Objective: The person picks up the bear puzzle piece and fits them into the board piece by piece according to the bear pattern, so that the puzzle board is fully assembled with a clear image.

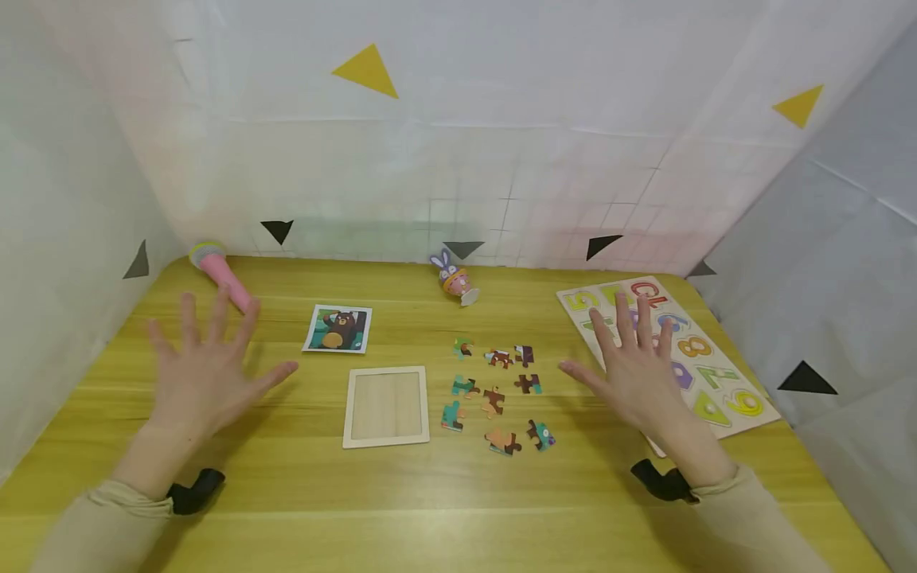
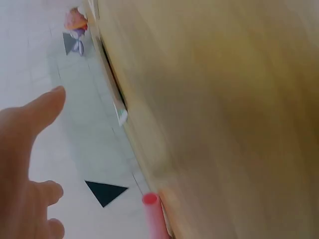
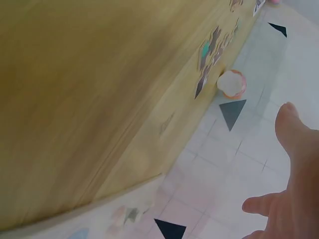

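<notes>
Jigsaw pieces (image 1: pixel 497 392), flat and knobby, lie beside a square wooden tray (image 1: pixel 386 406), between left hand (image 1: pixel 208 372) and right hand (image 1: pixel 634 368), fingers spread, holding nothing.

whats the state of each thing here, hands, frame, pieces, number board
left hand: open, fingers spread, holding nothing
right hand: open, fingers spread, holding nothing
puzzle frame: empty, flat on table
puzzle pieces: loose, scattered right of frame
number board: numbers seated in place
bunny toy: tipped over
</notes>
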Motion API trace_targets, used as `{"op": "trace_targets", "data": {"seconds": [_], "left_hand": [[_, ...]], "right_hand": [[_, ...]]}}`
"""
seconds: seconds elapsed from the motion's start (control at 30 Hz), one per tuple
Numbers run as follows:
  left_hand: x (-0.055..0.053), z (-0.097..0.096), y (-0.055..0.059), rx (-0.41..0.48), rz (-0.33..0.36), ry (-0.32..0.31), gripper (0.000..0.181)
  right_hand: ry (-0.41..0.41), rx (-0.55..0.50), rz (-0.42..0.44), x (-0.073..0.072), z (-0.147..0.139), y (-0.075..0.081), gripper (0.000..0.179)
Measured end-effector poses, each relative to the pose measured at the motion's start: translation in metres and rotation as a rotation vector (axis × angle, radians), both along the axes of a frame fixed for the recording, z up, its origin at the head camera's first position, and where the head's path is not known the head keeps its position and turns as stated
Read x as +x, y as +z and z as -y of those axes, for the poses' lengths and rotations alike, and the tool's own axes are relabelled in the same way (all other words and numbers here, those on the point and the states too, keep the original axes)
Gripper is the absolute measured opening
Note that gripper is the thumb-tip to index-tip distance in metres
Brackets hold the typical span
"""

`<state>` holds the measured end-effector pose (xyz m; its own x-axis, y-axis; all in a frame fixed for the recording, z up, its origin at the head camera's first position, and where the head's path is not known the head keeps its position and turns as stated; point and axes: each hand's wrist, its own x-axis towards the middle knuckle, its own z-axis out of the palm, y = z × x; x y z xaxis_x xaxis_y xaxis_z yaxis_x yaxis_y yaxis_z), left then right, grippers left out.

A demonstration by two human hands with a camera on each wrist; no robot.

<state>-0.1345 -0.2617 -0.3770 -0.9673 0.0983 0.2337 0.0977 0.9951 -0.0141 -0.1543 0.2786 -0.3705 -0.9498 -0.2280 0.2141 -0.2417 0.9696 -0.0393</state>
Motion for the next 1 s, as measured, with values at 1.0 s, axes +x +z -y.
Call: {"op": "trace_targets", "data": {"seconds": [1.0], "left_hand": [[0.015, -0.08, -0.01, 0.304, 0.444, -0.365, 0.114]], "right_hand": [[0.178, -0.519, 0.261, -0.033, 0.103, 0.004, 0.05]]}}
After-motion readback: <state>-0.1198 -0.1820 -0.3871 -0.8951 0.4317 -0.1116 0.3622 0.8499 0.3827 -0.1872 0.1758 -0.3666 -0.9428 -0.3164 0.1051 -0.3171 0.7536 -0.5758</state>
